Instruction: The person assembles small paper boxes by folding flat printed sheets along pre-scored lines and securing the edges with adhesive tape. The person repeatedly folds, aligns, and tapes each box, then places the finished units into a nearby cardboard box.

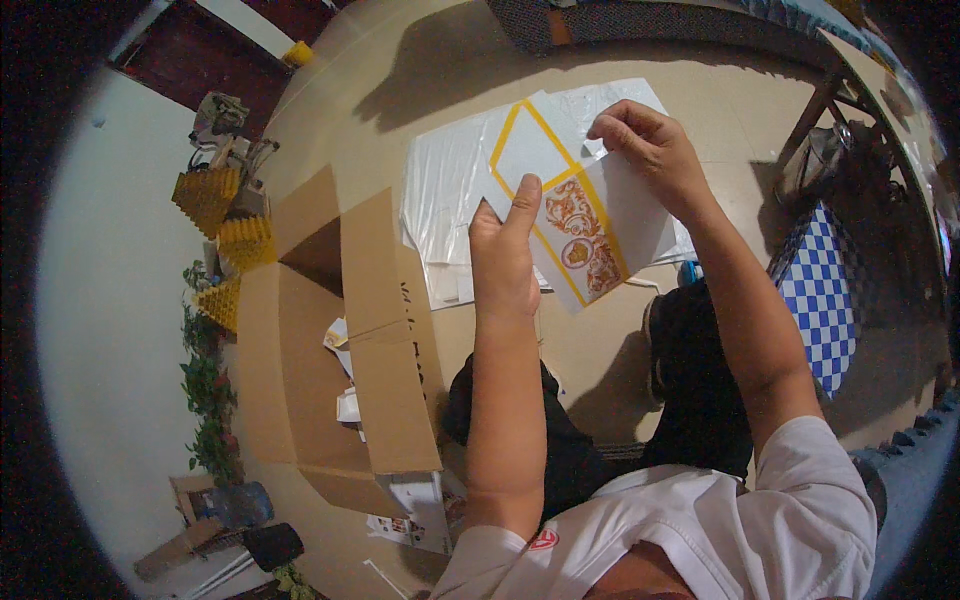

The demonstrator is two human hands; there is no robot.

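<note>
One edge-held sheet [583,235], left hand [508,250], floor space [335,120]

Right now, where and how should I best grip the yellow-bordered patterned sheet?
Probably pinch the patterned sheet by its lower edge, coming from your body's side: that edge looks thin and clear, while your left hand grips the left edge.

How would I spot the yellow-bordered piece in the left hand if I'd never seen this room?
Find the big open cardboard box, then look right to the white sheeting. Over that, the left hand grips the yellow-bordered piece. Unlike the plain white sheeting behind it, it carries bright yellow bands and a brown scrollwork print.
</note>
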